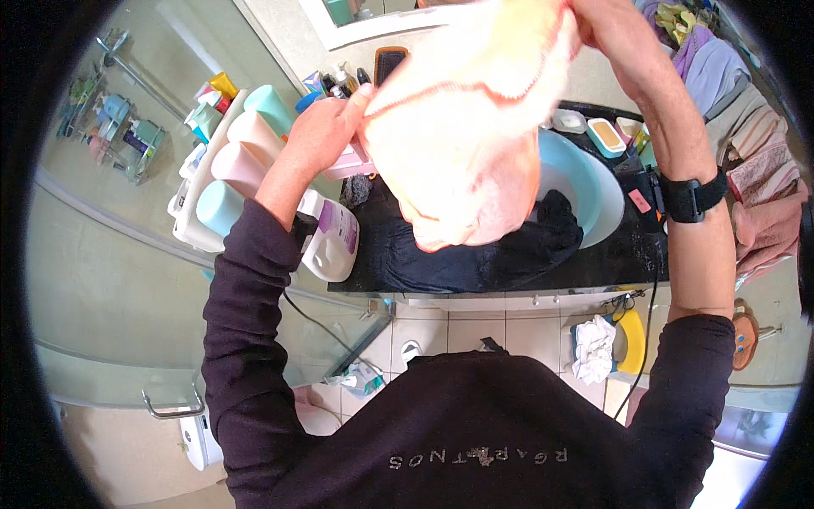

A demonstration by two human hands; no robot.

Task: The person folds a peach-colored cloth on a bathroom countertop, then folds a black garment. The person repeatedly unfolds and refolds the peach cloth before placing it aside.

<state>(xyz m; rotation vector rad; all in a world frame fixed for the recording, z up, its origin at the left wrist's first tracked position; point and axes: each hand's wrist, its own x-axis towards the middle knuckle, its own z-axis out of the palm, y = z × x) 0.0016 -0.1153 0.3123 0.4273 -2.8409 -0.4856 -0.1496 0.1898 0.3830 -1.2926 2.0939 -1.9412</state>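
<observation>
My left hand [331, 130] pinches the edge of a pale pink cloth garment [458, 153] at its left side. Up at the top right, my right hand [594, 22] grips another part of that edge; its fingers are partly hidden. The garment hangs spread between both hands above the counter, overexposed, with a gathered seam across it. Beneath it, a dark wet-looking cloth [439, 261] lies along the front of the black countertop [623, 267]. One end of this cloth drapes into a light blue basin [588, 191], which the garment partly hides.
A white detergent jug [331, 238] and a rack of pastel containers [238, 162] stand left. A soap dish [606, 137] sits behind the basin. Towels [757, 146] hang right. A cable [648, 337] drops past the counter front. A yellow-rimmed stool [631, 340] holds white cloth [593, 350].
</observation>
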